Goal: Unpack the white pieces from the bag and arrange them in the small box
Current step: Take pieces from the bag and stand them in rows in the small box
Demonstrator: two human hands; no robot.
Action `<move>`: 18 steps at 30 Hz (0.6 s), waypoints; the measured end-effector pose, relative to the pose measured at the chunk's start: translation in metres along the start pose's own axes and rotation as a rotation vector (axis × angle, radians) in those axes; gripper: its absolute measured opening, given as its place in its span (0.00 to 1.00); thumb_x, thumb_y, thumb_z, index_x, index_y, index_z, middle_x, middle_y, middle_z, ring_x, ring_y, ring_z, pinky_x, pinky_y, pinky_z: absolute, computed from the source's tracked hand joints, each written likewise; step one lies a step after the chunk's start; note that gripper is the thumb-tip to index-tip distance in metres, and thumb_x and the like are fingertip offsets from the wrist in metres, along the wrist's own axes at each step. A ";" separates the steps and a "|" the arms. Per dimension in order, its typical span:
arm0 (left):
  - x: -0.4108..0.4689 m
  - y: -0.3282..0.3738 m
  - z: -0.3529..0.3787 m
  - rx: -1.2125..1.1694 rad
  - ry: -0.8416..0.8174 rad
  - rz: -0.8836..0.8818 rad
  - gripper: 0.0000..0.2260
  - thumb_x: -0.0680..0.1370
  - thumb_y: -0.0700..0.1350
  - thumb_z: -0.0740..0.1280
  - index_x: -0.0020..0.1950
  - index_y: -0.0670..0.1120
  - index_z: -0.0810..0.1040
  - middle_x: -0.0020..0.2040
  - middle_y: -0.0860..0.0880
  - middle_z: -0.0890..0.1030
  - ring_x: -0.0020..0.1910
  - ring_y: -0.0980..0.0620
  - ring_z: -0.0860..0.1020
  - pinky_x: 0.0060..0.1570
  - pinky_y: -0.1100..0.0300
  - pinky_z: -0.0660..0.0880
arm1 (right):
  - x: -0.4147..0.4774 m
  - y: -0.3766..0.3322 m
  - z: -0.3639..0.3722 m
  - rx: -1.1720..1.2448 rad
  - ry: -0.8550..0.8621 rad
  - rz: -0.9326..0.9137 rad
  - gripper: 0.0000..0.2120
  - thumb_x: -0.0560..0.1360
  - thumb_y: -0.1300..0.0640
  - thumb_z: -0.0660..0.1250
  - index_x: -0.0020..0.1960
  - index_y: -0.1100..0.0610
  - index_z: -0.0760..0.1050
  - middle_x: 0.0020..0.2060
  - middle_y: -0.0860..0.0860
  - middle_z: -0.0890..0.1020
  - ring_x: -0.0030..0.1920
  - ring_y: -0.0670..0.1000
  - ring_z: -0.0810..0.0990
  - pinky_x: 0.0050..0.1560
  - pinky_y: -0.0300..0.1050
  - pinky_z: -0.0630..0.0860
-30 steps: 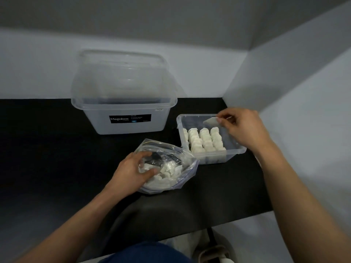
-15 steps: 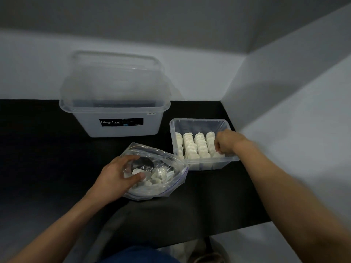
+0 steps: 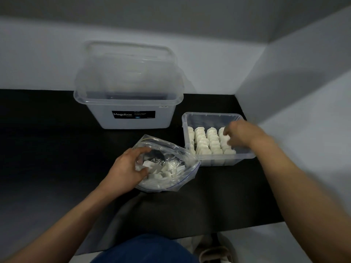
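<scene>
A clear zip bag (image 3: 176, 164) lies open on the black table, with several loose white pieces (image 3: 167, 170) inside. My left hand (image 3: 125, 169) grips the bag's left mouth edge, thumb and fingertips curled in among the pieces. To the right stands the small clear box (image 3: 210, 115), holding white pieces (image 3: 204, 142) upright in neat rows. My right hand (image 3: 240, 135) is blurred inside the box, its fingertips down on the rightmost row. Whether it holds a piece is hidden by the blur.
A large clear Megabox tub (image 3: 131, 118) with its lid leaning open stands behind the bag. White walls close in at the back and right. The table's front edge (image 3: 247, 226) is near my lap, with a shoe on the floor below.
My right hand carried a white piece from above the box's back edge down into the box, onto the rightmost row. My left hand stayed at the bag's mouth.
</scene>
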State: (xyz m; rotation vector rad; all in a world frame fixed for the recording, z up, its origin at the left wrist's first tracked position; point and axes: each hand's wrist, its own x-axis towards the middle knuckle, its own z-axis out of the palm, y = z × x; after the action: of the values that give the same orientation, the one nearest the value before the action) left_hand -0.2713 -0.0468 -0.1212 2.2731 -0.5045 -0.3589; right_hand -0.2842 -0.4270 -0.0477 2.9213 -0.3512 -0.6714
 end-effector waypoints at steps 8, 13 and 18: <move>-0.010 -0.003 0.002 -0.022 -0.031 0.010 0.29 0.74 0.41 0.73 0.74 0.56 0.71 0.59 0.54 0.73 0.56 0.57 0.74 0.51 0.71 0.67 | -0.108 -0.138 -0.004 0.849 0.189 -0.355 0.07 0.79 0.53 0.73 0.56 0.47 0.85 0.46 0.42 0.87 0.45 0.39 0.84 0.48 0.35 0.80; -0.017 -0.003 0.004 -0.017 -0.037 0.022 0.29 0.75 0.41 0.72 0.74 0.56 0.70 0.58 0.54 0.73 0.54 0.58 0.74 0.53 0.68 0.71 | -0.068 -0.209 0.057 0.581 0.130 -0.290 0.14 0.81 0.58 0.64 0.65 0.50 0.82 0.59 0.50 0.85 0.58 0.51 0.82 0.59 0.44 0.76; -0.021 -0.001 0.005 -0.038 -0.049 0.019 0.29 0.75 0.40 0.71 0.73 0.59 0.69 0.59 0.55 0.72 0.57 0.57 0.74 0.56 0.63 0.72 | -0.038 -0.233 0.066 0.405 0.096 -0.243 0.19 0.78 0.66 0.64 0.67 0.56 0.79 0.58 0.59 0.84 0.58 0.60 0.83 0.58 0.53 0.78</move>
State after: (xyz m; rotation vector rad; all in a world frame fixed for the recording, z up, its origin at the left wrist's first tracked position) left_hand -0.2915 -0.0393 -0.1229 2.2259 -0.5400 -0.4120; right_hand -0.3005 -0.1971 -0.1309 3.4077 -0.1337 -0.5375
